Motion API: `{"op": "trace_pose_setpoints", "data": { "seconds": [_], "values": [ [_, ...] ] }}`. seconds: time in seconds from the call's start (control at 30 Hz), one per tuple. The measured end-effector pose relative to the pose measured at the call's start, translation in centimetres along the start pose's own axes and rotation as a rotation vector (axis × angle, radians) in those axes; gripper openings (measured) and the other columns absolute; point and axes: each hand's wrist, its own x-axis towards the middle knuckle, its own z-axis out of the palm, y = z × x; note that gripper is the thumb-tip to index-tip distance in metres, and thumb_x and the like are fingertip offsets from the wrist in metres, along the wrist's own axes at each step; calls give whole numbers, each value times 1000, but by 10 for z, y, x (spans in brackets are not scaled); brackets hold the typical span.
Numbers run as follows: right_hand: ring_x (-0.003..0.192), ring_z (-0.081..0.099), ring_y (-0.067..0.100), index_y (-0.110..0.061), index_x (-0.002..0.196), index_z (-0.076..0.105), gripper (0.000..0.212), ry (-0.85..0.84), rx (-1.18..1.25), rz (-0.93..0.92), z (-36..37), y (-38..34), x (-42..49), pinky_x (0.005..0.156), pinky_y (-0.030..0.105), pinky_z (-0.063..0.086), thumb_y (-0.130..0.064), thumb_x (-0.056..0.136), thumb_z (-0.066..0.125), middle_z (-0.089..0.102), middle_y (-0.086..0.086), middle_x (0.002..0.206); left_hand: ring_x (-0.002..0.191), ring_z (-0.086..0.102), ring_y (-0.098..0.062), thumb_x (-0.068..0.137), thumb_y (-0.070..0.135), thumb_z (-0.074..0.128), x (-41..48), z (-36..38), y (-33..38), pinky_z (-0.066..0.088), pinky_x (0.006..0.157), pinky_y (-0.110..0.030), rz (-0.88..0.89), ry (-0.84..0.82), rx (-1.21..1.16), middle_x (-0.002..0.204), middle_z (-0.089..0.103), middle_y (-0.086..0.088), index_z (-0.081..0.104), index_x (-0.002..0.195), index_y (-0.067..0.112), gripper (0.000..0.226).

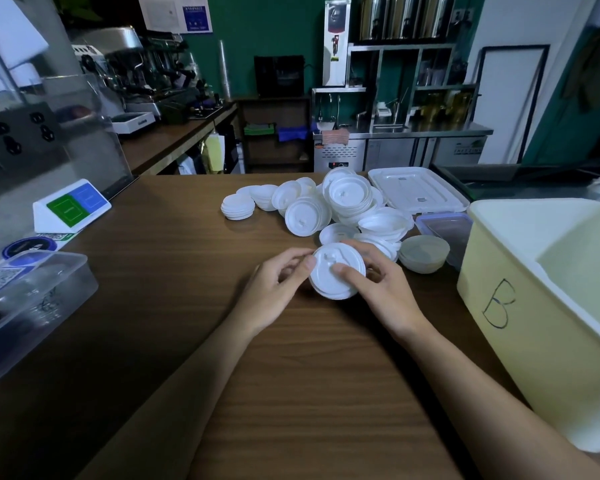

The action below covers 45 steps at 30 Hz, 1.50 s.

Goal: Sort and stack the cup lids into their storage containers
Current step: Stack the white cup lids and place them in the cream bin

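Stack of white lids (pixel 329 284) sits at frame centre, my left hand (pixel 274 292) and right hand (pixel 383 294) both gripping it; lid pile (pixel 303 216) above, yellow tub (pixel 534 358) marked B at right.

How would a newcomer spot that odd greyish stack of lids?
Find the big pale yellow plastic bin marked B at the right of the brown wooden counter. Just left of it, beside the heap of white plastic cup lids, sits the stack of translucent domed lids. It alone is cloudy grey-green; its neighbours are opaque white.
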Motion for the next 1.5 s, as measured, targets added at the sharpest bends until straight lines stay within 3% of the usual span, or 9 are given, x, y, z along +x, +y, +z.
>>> {"op": "trace_pose_setpoints", "data": {
  "seconds": [0.27,0.47,0.67,0.77,0.87,1.1,1.23,1.37,1.5],
  "values": [
    [107,71,6,-27,119,73,34,130,-28,-1,-38,-8,-32,92,17,51,-14,90,83,77,-13,114,111,66,-3,99,10,67,12,12,-8,57,97,-38,176,104,266,124,68,9,70,129,22,32],
    [111,67,5,-33,122,68,44,263,-121,-17,-53,-2,-44,98,28,51,-40,80,80,73,-18,117,137,42,-2,95,13,74,49,39,11,28,116,-12,299,-55,426,148,45,12,54,148,26,58],
    [108,66,0,-34,118,67,41,311,-131,-45,-53,-2,-41,94,22,49,-41,79,78,71,-24,112,150,36,-15,91,13,78,90,65,24,32,120,-32,418,-248,660,162,41,5,48,153,26,70],
    [110,67,1,-33,119,68,42,311,-120,-39,-53,0,-40,95,24,50,-41,79,78,72,-22,114,135,54,-20,92,15,78,92,70,30,42,110,-32,446,-227,705,145,61,-1,60,143,17,54],
    [111,67,2,-35,119,67,41,304,-113,-40,-53,2,-40,96,24,50,-40,80,79,72,-21,116,117,64,-23,90,15,80,83,65,28,50,99,-36,485,-175,713,128,71,-1,67,132,15,44],
    [112,69,4,-26,123,70,42,268,-71,-46,-46,0,-39,93,15,51,-22,86,89,75,-13,119,129,56,-18,94,18,75,45,13,4,44,109,-32,419,-90,724,138,65,2,63,140,16,47],
    [109,70,6,-29,122,70,40,193,-63,-11,-36,-7,-32,95,25,55,-24,87,87,76,-12,115,119,58,-13,96,25,74,28,-23,-13,51,103,-39,288,-11,669,135,56,11,59,143,21,49],
    [109,70,10,-40,116,69,35,120,-90,10,-20,-10,-17,102,37,56,-32,87,87,75,-12,115,101,57,-10,95,18,75,13,-37,-15,51,99,-26,230,100,517,119,45,10,53,151,28,61],
    [111,69,8,-37,120,68,37,96,-94,15,-7,-7,-2,105,39,55,-34,88,86,73,-12,120,113,61,-5,87,12,83,7,-41,-7,58,92,-20,194,268,289,121,54,6,64,132,18,49]
  ]
}}
